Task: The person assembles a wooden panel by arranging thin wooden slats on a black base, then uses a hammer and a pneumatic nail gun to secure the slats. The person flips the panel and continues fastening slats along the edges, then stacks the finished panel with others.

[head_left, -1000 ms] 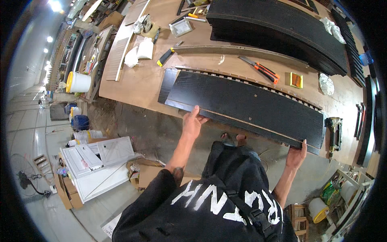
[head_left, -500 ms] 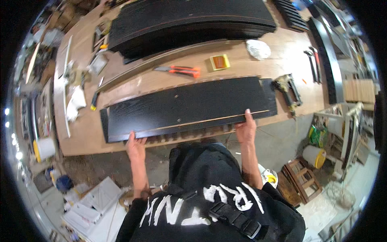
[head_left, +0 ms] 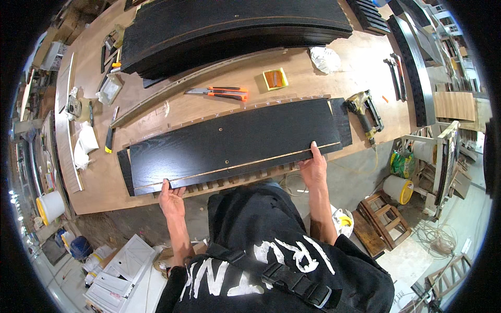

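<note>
A long black wood panel (head_left: 250, 136) lies at the near side of the wooden workbench, with a thin pale groove along its near edge. My left hand (head_left: 171, 199) grips this edge near the left end, thumb on top and fingers below. Toward the right end, my right hand (head_left: 313, 168) holds the same edge in the same way. Beneath the panel, another black piece (head_left: 343, 124) shows at the right end. A marked wooden strip (head_left: 261, 100) runs along the panel's far edge. To the right lies a nail gun (head_left: 365, 116), apart from my right hand.
Beyond the panel lie an orange utility knife (head_left: 225, 93), a small yellow box (head_left: 275, 79) and a long batten (head_left: 201, 78). A tall stack of black panels (head_left: 235, 31) fills the back. Hammers (head_left: 396, 77) lie at right, a second knife (head_left: 111, 130) at left.
The panel has come slightly toward me in both hands, and more of the marked strip behind it shows. The whole view has shifted a little. Both hands keep their grip.
</note>
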### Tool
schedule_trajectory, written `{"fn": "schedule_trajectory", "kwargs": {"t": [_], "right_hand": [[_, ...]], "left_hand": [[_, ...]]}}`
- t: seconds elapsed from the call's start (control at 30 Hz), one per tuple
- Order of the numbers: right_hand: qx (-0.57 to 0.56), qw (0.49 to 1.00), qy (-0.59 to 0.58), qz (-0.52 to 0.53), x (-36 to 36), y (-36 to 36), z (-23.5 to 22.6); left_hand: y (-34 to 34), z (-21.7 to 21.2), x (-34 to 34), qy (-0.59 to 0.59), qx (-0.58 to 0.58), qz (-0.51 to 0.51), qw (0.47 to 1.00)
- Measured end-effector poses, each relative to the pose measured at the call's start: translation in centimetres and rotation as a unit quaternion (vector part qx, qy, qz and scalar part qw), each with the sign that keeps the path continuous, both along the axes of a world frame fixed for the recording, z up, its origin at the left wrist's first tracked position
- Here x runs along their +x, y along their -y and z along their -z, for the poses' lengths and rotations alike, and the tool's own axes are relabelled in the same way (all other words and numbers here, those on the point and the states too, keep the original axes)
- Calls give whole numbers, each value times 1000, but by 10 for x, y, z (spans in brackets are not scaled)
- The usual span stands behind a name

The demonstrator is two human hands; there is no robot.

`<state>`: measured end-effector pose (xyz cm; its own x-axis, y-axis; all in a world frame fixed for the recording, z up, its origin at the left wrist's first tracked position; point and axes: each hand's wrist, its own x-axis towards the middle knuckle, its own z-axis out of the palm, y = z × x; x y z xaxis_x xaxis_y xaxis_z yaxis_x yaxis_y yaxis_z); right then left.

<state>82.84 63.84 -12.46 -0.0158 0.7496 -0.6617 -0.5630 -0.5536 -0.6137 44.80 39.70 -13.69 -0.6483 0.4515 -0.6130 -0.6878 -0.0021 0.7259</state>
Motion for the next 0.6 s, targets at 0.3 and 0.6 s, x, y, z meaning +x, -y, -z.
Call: {"fn": "schedule_trajectory", "kwargs": {"t": [0.3,0.6], "right_hand": [[-163,902,261,-304,33,-35,-53],[-227,838,285,-407,65,-45,0]], "left_hand": [[-15,-45,-3,27,-166,148,975],[-2,-12,-32,134,-246,230,932]]}}
